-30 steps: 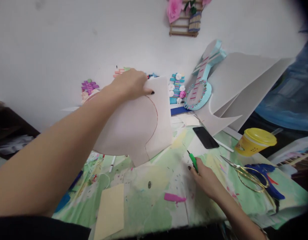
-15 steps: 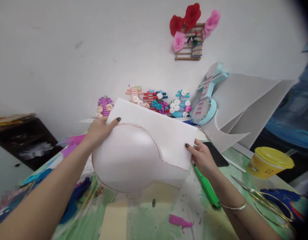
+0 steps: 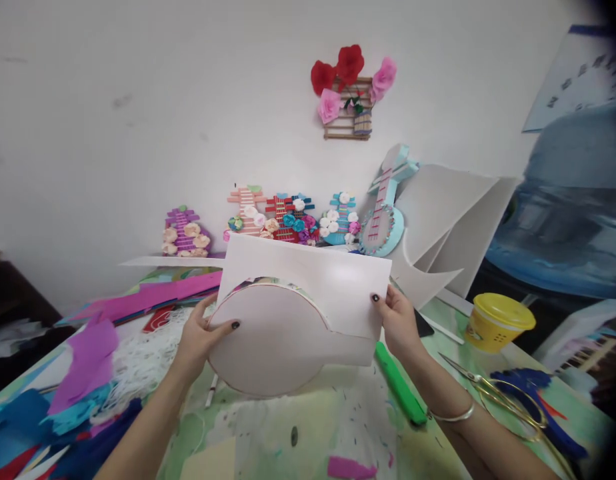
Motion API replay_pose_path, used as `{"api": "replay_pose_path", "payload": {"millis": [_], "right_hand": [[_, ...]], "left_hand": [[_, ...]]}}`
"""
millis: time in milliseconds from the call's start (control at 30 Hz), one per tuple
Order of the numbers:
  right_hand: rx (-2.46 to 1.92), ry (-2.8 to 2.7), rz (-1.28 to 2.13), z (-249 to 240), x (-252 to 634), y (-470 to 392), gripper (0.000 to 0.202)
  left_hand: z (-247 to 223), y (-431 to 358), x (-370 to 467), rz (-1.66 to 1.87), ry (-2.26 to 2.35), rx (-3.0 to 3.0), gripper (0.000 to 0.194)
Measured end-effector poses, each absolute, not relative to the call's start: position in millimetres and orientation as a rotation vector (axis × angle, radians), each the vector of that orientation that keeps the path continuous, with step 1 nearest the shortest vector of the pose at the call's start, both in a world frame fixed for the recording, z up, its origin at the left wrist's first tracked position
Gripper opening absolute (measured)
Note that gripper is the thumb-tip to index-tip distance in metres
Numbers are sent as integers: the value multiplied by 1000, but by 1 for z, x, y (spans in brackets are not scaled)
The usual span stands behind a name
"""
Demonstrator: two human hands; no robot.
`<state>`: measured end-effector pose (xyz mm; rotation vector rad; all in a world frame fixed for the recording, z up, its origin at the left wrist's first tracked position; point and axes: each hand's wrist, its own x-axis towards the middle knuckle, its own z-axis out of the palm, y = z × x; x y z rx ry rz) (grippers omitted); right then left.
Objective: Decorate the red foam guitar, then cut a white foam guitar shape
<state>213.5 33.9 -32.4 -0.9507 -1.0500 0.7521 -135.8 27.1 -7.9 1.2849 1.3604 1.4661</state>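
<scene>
A white foam board (image 3: 308, 267) is held up above the table, with a round, long-necked cut shape (image 3: 273, 333) below its curved edge. A thin reddish-brown line follows the curve, and a narrow gap shows along the top of the round part. My left hand (image 3: 203, 333) pinches the left rim of the round part, thumb in front. At the board's right edge my right hand (image 3: 395, 317) is closed, thumb on the front; its other fingers are partly hidden behind. A green cutter (image 3: 401, 387) lies just below my right hand.
Gold-handled scissors (image 3: 503, 393) and a yellow lidded tub (image 3: 501, 320) are at the right. Coloured felt pieces (image 3: 88, 353) and white shredded strands (image 3: 148, 360) cover the left. Decorated instrument models (image 3: 285, 217) stand along the wall, near leaning white boards (image 3: 438, 213).
My left hand has shifted from the board's upper left corner down to the round part's rim. A gap has opened along the curve. The view has turned somewhat.
</scene>
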Motion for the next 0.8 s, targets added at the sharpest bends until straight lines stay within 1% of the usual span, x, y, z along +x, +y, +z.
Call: {"api": "replay_pose_path", "payload": {"millis": [100, 267, 567, 700, 800], "right_hand": [[-912, -995, 708, -34, 214, 37, 36], [-900, -907, 775, -27, 213, 38, 32], [-919, -932, 693, -17, 214, 35, 32], [-900, -751, 557, -12, 224, 37, 40], [-928, -866, 528, -3, 231, 31, 41]], "left_hand": [[2, 22, -127, 1460, 1399, 1306, 83], [9, 19, -122, 1462, 1420, 1313, 76], [0, 24, -126, 1402, 1378, 1268, 73], [-13, 24, -139, 1322, 1461, 1217, 77], [-23, 24, -146, 1316, 1405, 1146, 74]]}}
